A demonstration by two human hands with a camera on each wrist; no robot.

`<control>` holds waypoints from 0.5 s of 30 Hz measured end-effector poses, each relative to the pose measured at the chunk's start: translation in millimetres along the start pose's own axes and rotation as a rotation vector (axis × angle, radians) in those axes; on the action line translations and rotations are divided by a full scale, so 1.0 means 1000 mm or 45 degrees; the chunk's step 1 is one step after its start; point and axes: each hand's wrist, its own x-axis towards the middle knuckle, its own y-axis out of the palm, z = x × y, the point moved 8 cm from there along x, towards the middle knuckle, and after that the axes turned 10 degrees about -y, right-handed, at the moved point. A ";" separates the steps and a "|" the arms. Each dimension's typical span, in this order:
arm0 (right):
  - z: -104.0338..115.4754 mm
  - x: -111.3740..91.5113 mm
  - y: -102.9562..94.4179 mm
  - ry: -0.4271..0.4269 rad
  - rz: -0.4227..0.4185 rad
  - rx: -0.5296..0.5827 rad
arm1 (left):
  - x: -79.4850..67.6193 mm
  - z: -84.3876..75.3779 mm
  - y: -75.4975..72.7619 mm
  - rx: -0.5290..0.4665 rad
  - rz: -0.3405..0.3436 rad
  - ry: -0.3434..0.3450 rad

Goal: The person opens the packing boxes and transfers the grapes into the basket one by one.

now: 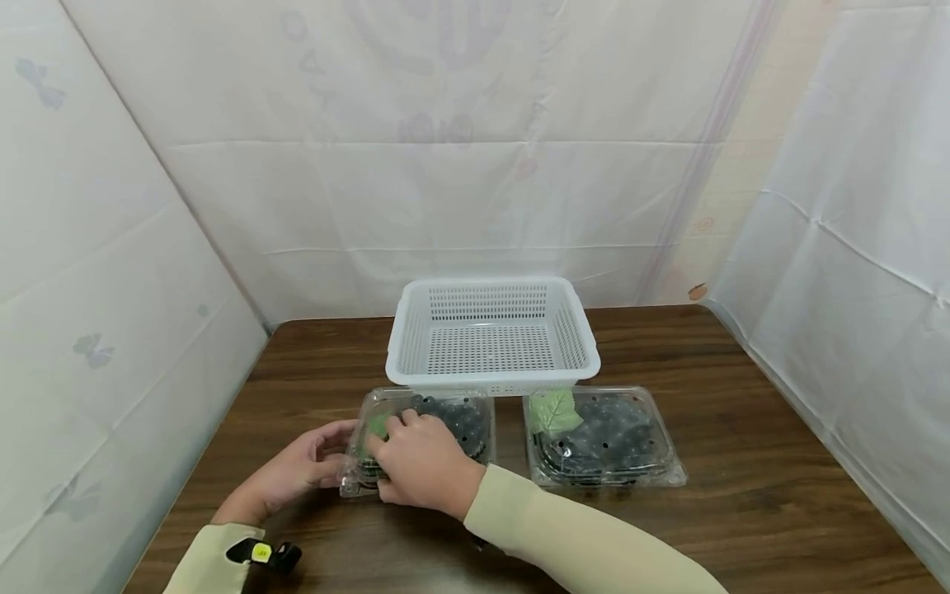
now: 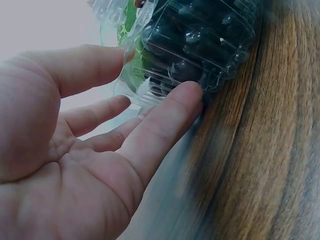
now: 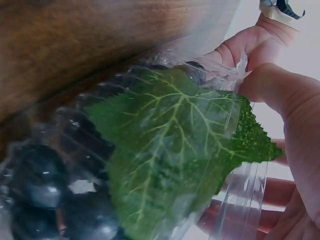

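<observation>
A clear plastic clamshell box [image 1: 467,417] of dark grapes [image 3: 40,175] lies on the table, with a green leaf [image 3: 165,120] at its left end. My right hand [image 1: 426,462] reaches across its top and grips the box's left end, thumb at the plastic edge and fingers curled round it. At the same end my left hand [image 1: 297,466] touches the rim with thumb and fingertips, its fingers fairly straight. In the head view, the right hand hides part of the lid and leaf.
A second clear box [image 1: 604,441] of dark grapes with a leaf lies to the right. Behind both boxes stands a white perforated plastic basket [image 1: 493,381]. The brown wooden table [image 1: 750,445] is enclosed by white cloth walls [image 1: 475,198] at the back and sides.
</observation>
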 end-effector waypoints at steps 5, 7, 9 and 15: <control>-0.006 -0.017 0.001 0.019 -0.029 0.076 | 0.000 -0.001 0.001 -0.006 0.006 0.002; -0.009 -0.024 0.001 0.033 -0.047 0.109 | -0.001 -0.001 0.002 -0.006 0.011 0.006; -0.013 -0.031 0.000 0.049 -0.081 0.133 | -0.001 0.000 0.003 -0.008 0.014 0.012; -0.023 -0.052 -0.002 0.081 -0.121 0.160 | -0.002 -0.001 0.004 -0.047 0.026 0.037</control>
